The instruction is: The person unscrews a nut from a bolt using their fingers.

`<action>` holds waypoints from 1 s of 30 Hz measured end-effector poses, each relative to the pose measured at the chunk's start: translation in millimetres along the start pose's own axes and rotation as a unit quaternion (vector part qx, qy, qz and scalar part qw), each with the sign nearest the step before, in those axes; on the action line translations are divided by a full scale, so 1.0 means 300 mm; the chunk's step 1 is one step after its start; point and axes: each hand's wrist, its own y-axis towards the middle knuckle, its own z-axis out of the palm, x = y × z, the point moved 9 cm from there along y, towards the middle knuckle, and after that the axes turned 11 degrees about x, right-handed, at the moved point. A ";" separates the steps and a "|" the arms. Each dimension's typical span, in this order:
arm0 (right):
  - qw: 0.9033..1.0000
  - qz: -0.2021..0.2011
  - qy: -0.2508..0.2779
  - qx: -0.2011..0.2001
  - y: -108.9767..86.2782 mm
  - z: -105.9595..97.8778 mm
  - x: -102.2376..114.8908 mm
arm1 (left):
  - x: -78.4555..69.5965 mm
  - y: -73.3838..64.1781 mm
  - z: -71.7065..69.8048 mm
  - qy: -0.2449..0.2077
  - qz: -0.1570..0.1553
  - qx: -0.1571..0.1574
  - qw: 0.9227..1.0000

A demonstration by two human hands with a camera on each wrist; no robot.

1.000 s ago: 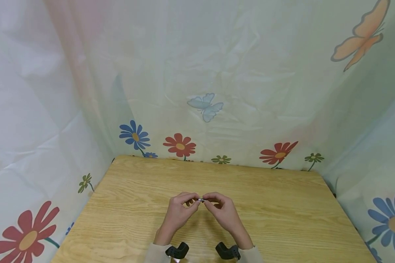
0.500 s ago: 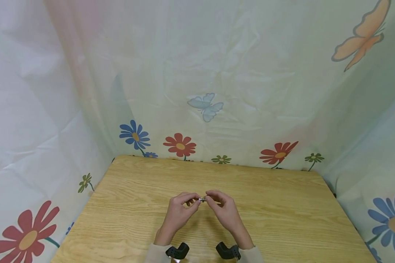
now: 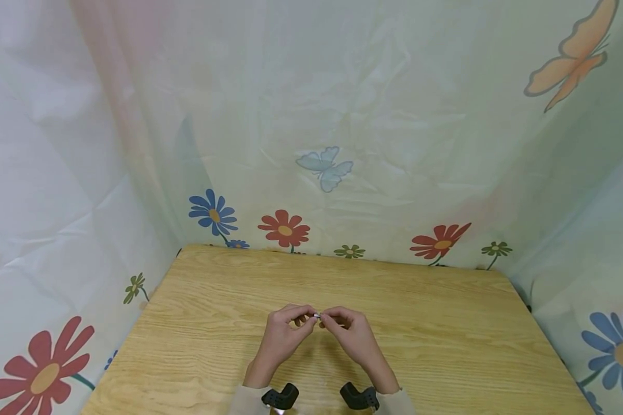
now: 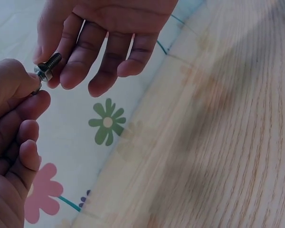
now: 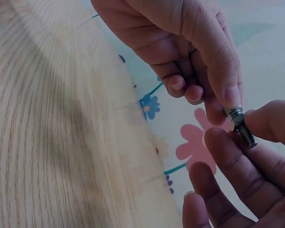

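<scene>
A small metal bolt (image 4: 53, 60) with a nut (image 4: 43, 72) on its threads is between the two hands, above the table. My left hand (image 3: 282, 331) pinches the bolt's head end between thumb and index finger; the head is mostly hidden. From the other side my right hand (image 3: 354, 334) holds the nut between thumb and index finger. In the right wrist view the threaded end of the bolt (image 5: 247, 136) sticks out past the nut, and shiny rings show beside the left thumb. The right hand's other fingers are spread loosely below.
Under the hands is a wood-grain table (image 3: 420, 323). Behind it and on both sides hangs a pale curtain (image 3: 394, 144) printed with flowers and butterflies. Black camera mounts (image 3: 280, 396) sit on both wrists, close to the table's front.
The right fingers shifted off the nut to the right, leaving more of the bolt showing, then came back around it. The left hand has stayed in place with its pinch.
</scene>
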 end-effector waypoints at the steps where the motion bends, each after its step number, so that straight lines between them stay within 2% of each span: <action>1: 1.000 0.000 0.001 0.001 0.001 0.000 -0.001 | 0.000 0.000 0.000 -0.001 -0.001 0.001 1.000; 9: 1.000 -0.003 0.008 0.001 0.001 0.001 0.001 | -0.003 -0.002 -0.002 -0.006 -0.005 0.000 1.000; 21: 0.997 -0.063 0.019 -0.027 -0.013 -0.027 0.042 | -0.007 -0.002 -0.007 0.001 -0.002 -0.005 1.000; 26: 0.999 -0.025 0.015 -0.045 -0.011 -0.037 0.021 | -0.019 0.002 -0.015 0.005 0.014 -0.015 1.000; 30: 0.999 0.004 0.003 -0.032 -0.004 -0.027 0.000 | -0.018 0.004 -0.016 0.004 0.010 -0.018 1.000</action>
